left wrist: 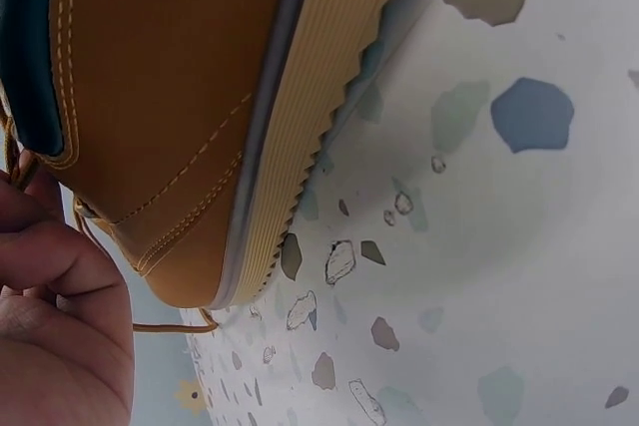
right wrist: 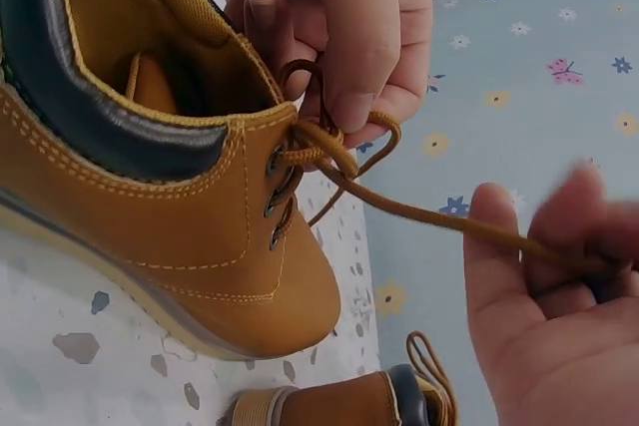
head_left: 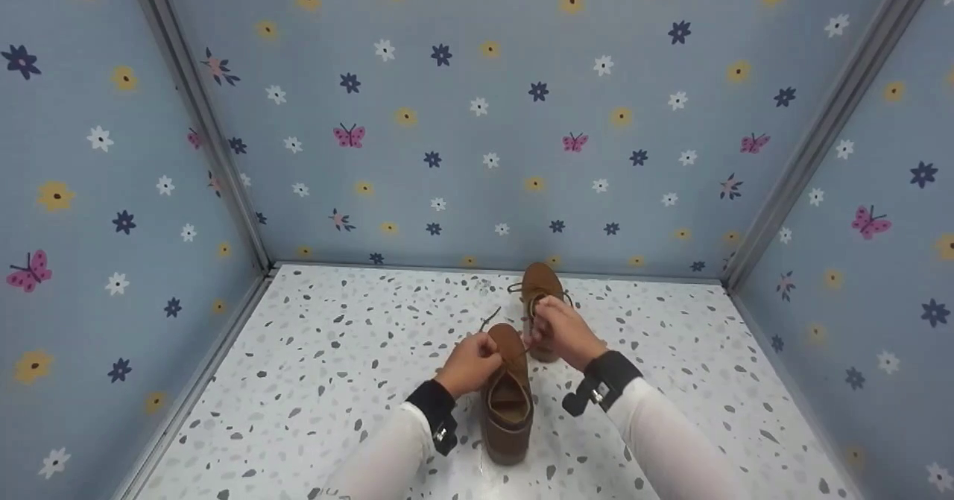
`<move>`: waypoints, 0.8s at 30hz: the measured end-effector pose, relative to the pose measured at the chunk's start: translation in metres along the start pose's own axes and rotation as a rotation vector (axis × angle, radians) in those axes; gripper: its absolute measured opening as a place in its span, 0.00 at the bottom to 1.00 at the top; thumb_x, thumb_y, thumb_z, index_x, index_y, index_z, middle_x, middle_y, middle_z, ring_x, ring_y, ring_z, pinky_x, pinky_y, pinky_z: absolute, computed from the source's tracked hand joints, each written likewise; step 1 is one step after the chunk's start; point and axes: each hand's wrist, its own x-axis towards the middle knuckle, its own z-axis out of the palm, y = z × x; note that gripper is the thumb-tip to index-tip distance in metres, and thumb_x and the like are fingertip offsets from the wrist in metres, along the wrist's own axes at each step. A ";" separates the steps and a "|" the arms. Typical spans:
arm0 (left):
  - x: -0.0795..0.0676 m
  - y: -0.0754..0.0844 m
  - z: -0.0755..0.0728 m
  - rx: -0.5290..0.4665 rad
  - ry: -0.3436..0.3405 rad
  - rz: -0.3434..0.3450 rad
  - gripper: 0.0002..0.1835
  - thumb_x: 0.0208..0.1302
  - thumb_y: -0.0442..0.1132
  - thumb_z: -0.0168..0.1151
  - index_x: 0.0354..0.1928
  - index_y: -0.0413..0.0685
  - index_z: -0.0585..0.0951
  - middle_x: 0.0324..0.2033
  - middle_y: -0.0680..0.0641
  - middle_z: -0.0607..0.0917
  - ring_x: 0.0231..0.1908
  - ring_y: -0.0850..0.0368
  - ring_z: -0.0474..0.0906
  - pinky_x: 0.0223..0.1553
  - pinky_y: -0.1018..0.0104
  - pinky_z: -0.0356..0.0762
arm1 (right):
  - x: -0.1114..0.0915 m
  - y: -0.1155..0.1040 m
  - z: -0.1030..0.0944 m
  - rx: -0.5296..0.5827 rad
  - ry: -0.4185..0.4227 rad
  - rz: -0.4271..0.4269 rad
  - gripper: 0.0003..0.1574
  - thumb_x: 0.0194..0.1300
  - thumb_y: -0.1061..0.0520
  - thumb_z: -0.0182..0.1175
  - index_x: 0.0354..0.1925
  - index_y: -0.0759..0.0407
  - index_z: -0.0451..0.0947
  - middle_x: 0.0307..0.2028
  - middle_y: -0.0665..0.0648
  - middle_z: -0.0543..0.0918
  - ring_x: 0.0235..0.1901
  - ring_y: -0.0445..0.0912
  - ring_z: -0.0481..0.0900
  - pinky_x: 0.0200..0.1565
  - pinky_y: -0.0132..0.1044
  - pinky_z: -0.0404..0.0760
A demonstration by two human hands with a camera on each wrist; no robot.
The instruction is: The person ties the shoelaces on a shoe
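A brown lace-up shoe (head_left: 508, 437) stands on the floor, its toe pointing away from me. My left hand (head_left: 469, 366) is at its lacing and pinches a loop of the shoelace (right wrist: 387, 137) close over the eyelets. To the right, my right hand (head_left: 570, 332) grips the other length of that lace, which runs straight from the knot to the fingers in the right wrist view. In the left wrist view the shoe's side and ridged pale sole (left wrist: 300, 127) fill the upper left, with the left fingers partly cut off by the frame edge.
A second brown shoe (head_left: 542, 280) with a tied lace sits just beyond, near the back wall, partly hidden by my right hand. Blue flowered panels (head_left: 477, 150) in grey frames enclose the speckled white floor (head_left: 358, 381) on three sides.
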 end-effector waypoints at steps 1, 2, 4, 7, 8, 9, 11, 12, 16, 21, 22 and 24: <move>0.000 0.000 0.000 -0.005 -0.001 -0.001 0.02 0.64 0.34 0.60 0.35 0.43 0.78 0.30 0.53 0.76 0.32 0.60 0.73 0.35 0.66 0.72 | 0.000 0.000 0.001 -0.009 0.008 0.007 0.12 0.84 0.54 0.43 0.39 0.56 0.65 0.27 0.49 0.65 0.29 0.45 0.70 0.45 0.43 0.80; 0.000 0.000 0.000 -0.011 -0.003 -0.003 0.02 0.64 0.34 0.60 0.35 0.43 0.78 0.29 0.54 0.75 0.31 0.60 0.73 0.35 0.66 0.72 | 0.000 0.000 0.001 -0.020 0.010 0.011 0.12 0.83 0.54 0.44 0.40 0.57 0.65 0.27 0.49 0.64 0.29 0.45 0.67 0.43 0.42 0.78; 0.000 0.001 0.000 -0.018 -0.003 -0.007 0.01 0.64 0.34 0.60 0.35 0.44 0.78 0.29 0.55 0.75 0.30 0.61 0.73 0.33 0.67 0.72 | 0.000 -0.001 -0.001 -0.056 0.022 0.017 0.09 0.81 0.56 0.45 0.43 0.60 0.67 0.28 0.49 0.62 0.28 0.44 0.65 0.42 0.41 0.76; 0.001 0.002 0.000 -0.032 -0.003 -0.012 0.02 0.63 0.34 0.60 0.35 0.44 0.78 0.27 0.55 0.75 0.27 0.62 0.73 0.31 0.68 0.72 | -0.001 -0.002 -0.004 -0.116 0.029 0.017 0.13 0.75 0.61 0.44 0.51 0.66 0.70 0.29 0.50 0.65 0.28 0.44 0.65 0.45 0.42 0.79; 0.001 0.002 0.000 -0.037 -0.003 -0.015 0.02 0.63 0.34 0.60 0.36 0.43 0.78 0.27 0.55 0.75 0.27 0.62 0.73 0.31 0.68 0.72 | -0.001 -0.002 -0.006 -0.147 0.028 0.012 0.16 0.74 0.62 0.44 0.54 0.67 0.70 0.29 0.50 0.66 0.28 0.45 0.66 0.46 0.42 0.81; 0.000 0.002 0.001 -0.044 -0.006 -0.019 0.02 0.62 0.34 0.60 0.36 0.43 0.79 0.27 0.55 0.75 0.27 0.62 0.73 0.30 0.69 0.72 | -0.001 -0.002 -0.007 -0.181 0.026 0.002 0.18 0.74 0.63 0.44 0.57 0.68 0.71 0.30 0.51 0.67 0.29 0.45 0.68 0.47 0.41 0.82; 0.000 0.003 0.001 -0.067 -0.013 -0.036 0.02 0.62 0.34 0.60 0.35 0.43 0.80 0.28 0.55 0.77 0.26 0.62 0.73 0.29 0.69 0.72 | 0.000 -0.001 -0.010 -0.241 0.012 -0.025 0.20 0.77 0.63 0.44 0.61 0.68 0.72 0.32 0.52 0.72 0.29 0.44 0.71 0.45 0.39 0.82; 0.000 0.003 0.002 -0.080 -0.017 -0.045 0.02 0.62 0.33 0.59 0.35 0.43 0.80 0.28 0.55 0.77 0.25 0.62 0.73 0.28 0.69 0.72 | 0.000 -0.001 -0.011 -0.269 0.010 -0.041 0.20 0.79 0.64 0.45 0.63 0.68 0.72 0.33 0.53 0.75 0.30 0.44 0.73 0.44 0.38 0.82; 0.000 0.004 0.003 -0.136 -0.025 -0.078 0.04 0.62 0.33 0.59 0.36 0.42 0.81 0.31 0.53 0.81 0.25 0.63 0.73 0.26 0.70 0.72 | 0.000 0.001 -0.014 -0.339 0.036 -0.087 0.23 0.81 0.63 0.49 0.69 0.66 0.71 0.43 0.57 0.88 0.37 0.43 0.85 0.45 0.34 0.84; 0.001 0.007 0.001 -0.206 -0.037 -0.109 0.08 0.61 0.31 0.57 0.40 0.39 0.82 0.34 0.51 0.83 0.24 0.62 0.72 0.23 0.71 0.70 | 0.000 0.003 -0.015 -0.304 0.134 -0.037 0.19 0.81 0.58 0.52 0.61 0.67 0.78 0.48 0.61 0.91 0.46 0.45 0.92 0.53 0.37 0.87; 0.001 0.008 0.000 -0.221 -0.039 -0.109 0.09 0.61 0.31 0.57 0.41 0.39 0.82 0.34 0.51 0.83 0.24 0.62 0.72 0.23 0.70 0.69 | 0.000 0.004 -0.015 -0.286 0.150 -0.029 0.18 0.81 0.57 0.53 0.59 0.67 0.78 0.47 0.62 0.91 0.46 0.46 0.92 0.53 0.38 0.87; 0.002 0.010 -0.002 -0.259 -0.051 -0.101 0.10 0.62 0.32 0.57 0.43 0.36 0.82 0.33 0.52 0.81 0.23 0.62 0.70 0.24 0.70 0.69 | 0.001 0.004 -0.015 -0.246 0.169 -0.024 0.17 0.82 0.56 0.52 0.55 0.69 0.77 0.45 0.63 0.92 0.44 0.46 0.92 0.52 0.40 0.88</move>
